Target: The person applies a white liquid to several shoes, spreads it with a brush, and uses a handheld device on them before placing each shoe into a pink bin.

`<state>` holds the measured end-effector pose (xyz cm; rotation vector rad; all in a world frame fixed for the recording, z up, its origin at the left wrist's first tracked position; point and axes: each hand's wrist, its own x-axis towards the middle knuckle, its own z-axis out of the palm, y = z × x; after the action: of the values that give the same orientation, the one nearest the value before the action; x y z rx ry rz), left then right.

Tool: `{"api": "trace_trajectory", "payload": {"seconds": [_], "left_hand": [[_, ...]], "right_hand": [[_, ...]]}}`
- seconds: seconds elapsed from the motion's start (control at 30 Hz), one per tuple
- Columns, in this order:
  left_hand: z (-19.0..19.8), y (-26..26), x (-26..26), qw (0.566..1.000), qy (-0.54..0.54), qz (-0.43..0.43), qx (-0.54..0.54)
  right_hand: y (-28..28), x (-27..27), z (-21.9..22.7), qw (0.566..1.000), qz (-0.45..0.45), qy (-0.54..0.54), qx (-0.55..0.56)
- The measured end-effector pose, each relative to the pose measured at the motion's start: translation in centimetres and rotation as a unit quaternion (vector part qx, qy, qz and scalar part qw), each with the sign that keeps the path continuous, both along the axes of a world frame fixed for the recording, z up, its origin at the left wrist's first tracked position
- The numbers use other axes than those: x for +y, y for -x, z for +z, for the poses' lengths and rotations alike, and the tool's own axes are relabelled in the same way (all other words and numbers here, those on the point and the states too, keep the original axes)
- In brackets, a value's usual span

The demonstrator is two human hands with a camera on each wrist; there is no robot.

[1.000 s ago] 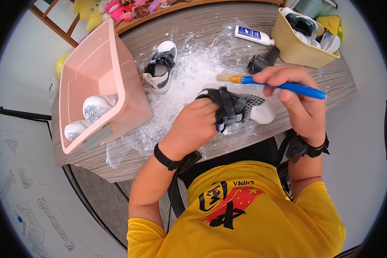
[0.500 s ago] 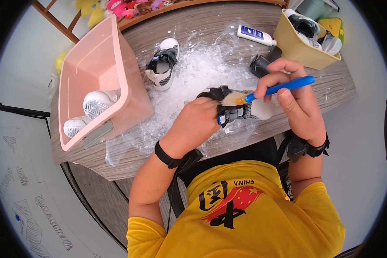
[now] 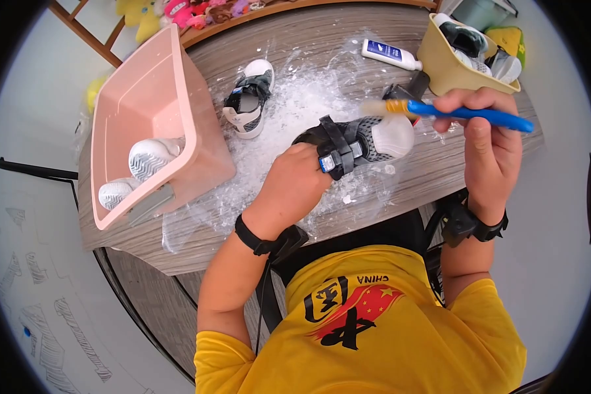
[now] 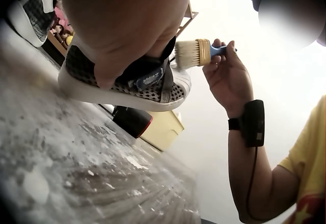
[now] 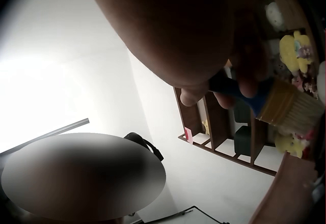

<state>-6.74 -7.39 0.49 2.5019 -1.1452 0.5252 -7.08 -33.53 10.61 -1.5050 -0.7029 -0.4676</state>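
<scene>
In the head view, my left hand (image 3: pixel 292 187) grips a black-and-white mesh sneaker (image 3: pixel 374 143) by its heel end, with its fingers partly hidden in the opening. The sneaker points right, and its white toe cap and dark straps face up. The left wrist view shows its white sole edge (image 4: pixel 122 99) above the tabletop. My right hand (image 3: pixel 496 148) pinches the blue handle of a flat paintbrush (image 3: pixel 399 107), whose pale bristles lie level with the toe, at its far side. A matching sneaker (image 3: pixel 248 98) stands on the table to the left.
White powder (image 3: pixel 302 98) is spread over the wooden table. A pink tub (image 3: pixel 184 98) with two white-soled shoes stands left. At the back right are a white bottle (image 3: pixel 391 54), a black cup-like object (image 3: pixel 397 95) and a yellow bin (image 3: pixel 466 77) holding shoes.
The brush has come down onto the sneaker's straps, then moved right and away past the toe with my right hand. My left hand has turned the sneaker, showing more of its toe cap.
</scene>
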Motion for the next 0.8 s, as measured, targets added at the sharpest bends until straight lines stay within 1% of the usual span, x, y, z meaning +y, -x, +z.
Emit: {"api": "trace_trajectory", "payload": {"seconds": [0.03, 0.07, 0.1, 0.17, 0.2, 0.3, 0.4, 0.5, 0.6, 0.7, 0.8], "left_hand": [[0.1, 0.0, -0.1, 1.0, -0.002, 0.011, 0.005], [0.3, 0.0, -0.1, 1.0, -0.004, 0.022, 0.01], [0.4, 0.0, -0.2, 0.999, -0.006, 0.033, 0.016], [0.2, 0.0, -0.1, 0.998, 0.027, 0.052, 0.032], [0.1, 0.0, -0.1, 0.996, 0.044, 0.062, 0.041], [0.5, 0.2, -0.5, 0.993, 0.074, 0.08, 0.039], [1.0, 0.3, -0.7, 0.988, 0.108, 0.099, 0.052], [0.8, 0.2, -0.5, 0.989, 0.104, 0.096, 0.053], [0.9, 0.2, -0.5, 0.987, 0.108, 0.102, 0.061], [1.0, 0.2, -0.5, 0.983, 0.127, 0.115, 0.071], [0.7, 0.2, -0.3, 0.98, 0.123, 0.128, 0.085]], "right_hand": [[0.0, 0.2, 0.1, 1.0, -0.01, 0.008, -0.01], [0.0, 0.2, 0.0, 1.0, 0.02, 0.008, 0.018], [0.1, 0.1, -0.1, 0.999, 0.021, 0.039, 0.021], [0.2, 0.1, -0.3, 0.994, 0.023, 0.102, 0.028], [0.4, 0.3, -0.2, 0.992, 0.008, 0.122, 0.034], [0.4, 0.5, -0.4, 0.988, 0.001, 0.149, 0.03], [0.1, 0.8, -0.4, 0.983, 0.002, 0.185, -0.004], [0.0, 1.1, -0.7, 0.977, -0.005, 0.214, 0.01], [-0.1, 1.3, -1.2, 0.967, -0.031, 0.253, -0.009], [-0.1, 1.3, -1.2, 0.959, -0.043, 0.279, -0.025], [0.2, 1.5, -1.1, 0.954, -0.047, 0.295, -0.024]]}}
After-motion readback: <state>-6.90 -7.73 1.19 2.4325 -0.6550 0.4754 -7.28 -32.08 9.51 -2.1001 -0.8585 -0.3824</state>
